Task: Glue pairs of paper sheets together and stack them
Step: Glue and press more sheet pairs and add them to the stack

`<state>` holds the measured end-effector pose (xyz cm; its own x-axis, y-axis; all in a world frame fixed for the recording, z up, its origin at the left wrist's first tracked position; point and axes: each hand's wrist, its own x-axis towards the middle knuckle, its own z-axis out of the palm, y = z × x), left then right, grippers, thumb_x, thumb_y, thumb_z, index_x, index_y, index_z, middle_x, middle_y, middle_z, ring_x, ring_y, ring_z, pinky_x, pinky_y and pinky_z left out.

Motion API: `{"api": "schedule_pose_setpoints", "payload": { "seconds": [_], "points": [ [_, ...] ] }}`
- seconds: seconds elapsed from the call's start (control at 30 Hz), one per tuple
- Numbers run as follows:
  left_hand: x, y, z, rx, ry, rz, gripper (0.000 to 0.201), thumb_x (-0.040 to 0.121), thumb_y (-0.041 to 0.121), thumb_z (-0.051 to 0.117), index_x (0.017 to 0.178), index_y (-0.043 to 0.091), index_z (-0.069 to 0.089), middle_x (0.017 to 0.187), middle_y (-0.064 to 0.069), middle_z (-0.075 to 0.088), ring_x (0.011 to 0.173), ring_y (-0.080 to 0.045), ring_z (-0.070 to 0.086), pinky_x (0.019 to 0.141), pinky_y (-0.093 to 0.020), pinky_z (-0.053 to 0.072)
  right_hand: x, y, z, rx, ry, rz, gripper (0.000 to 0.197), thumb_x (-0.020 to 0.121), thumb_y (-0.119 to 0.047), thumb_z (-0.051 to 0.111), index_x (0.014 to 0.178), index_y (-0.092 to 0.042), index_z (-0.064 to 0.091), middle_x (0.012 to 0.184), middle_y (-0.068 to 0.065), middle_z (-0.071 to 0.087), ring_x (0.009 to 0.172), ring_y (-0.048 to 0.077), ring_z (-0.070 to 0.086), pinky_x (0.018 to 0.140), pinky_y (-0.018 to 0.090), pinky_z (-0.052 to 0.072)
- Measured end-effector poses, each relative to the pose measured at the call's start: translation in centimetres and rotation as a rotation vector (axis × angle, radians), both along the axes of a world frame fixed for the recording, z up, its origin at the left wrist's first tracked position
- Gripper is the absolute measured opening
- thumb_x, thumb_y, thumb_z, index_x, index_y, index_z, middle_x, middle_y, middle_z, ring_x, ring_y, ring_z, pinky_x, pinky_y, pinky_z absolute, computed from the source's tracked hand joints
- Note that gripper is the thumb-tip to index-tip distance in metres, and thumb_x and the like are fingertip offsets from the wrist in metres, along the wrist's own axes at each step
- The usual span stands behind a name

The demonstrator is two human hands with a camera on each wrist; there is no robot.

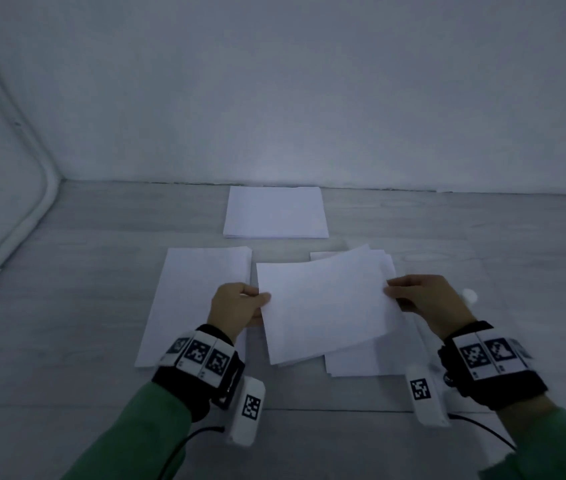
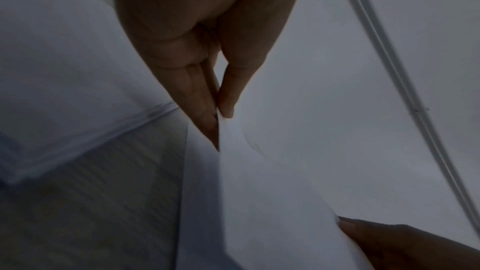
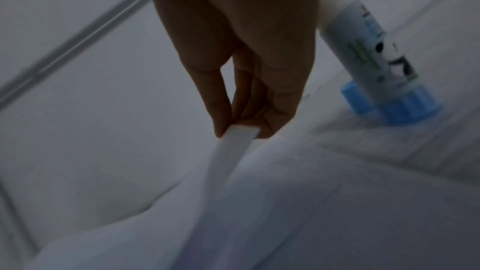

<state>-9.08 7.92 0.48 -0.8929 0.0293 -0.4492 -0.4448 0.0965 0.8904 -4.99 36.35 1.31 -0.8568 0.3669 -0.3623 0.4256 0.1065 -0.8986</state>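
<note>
Head view is showing the left hand [image 1: 236, 306] and right hand [image 1: 426, 303] each pinching an opposite edge of a paper sheet [image 1: 326, 306], holding it tilted above the right pile [image 1: 354, 362] on the floor [image 1: 67, 306]. The person is probably carrying a glued pair. Next, it likely needs squaring onto the far stack [image 1: 274, 213]; the glue stick [image 3: 376, 59] is standing nearby.

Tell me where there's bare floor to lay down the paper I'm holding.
Bare floor lies left of the left pile, and more nearer you than the piles. The middle is crowded: far pile, right pile, glue stick by your right hand.
</note>
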Motion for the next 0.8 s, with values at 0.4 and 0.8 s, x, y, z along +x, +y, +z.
{"api": "schedule_pose_setpoints", "payload": {
  "seconds": [0.4,0.8],
  "points": [
    [-1.3,-0.6,-2.1,-0.282,0.071,-0.118,0.024,0.080,0.013,0.074,0.059,0.006,0.064,0.054,-0.006,0.060,0.036,-0.006,0.053,0.039,-0.015,0.044,-1.0,0.4,-0.8,0.551,-0.069,0.090,0.006,0.080,-0.011,0.070,0.078,-0.006,0.072,0.068,0.003,0.065,0.063,0.016,0.057,0.063,0.022,0.043],
    [-1.5,-0.6,-2.7,-0.468,0.170,-0.243,0.028,0.081,0.022,0.073,0.057,0.012,0.062,0.053,0.001,0.056,0.047,-0.005,0.048,0.046,-0.012,0.036,-1.2,0.0,-1.3,0.679,-0.114,0.169,0.010,0.083,-0.010,0.067,0.080,-0.001,0.070,0.061,-0.005,0.053,0.068,0.012,0.052,0.070,0.023,0.039]
  ]
}}
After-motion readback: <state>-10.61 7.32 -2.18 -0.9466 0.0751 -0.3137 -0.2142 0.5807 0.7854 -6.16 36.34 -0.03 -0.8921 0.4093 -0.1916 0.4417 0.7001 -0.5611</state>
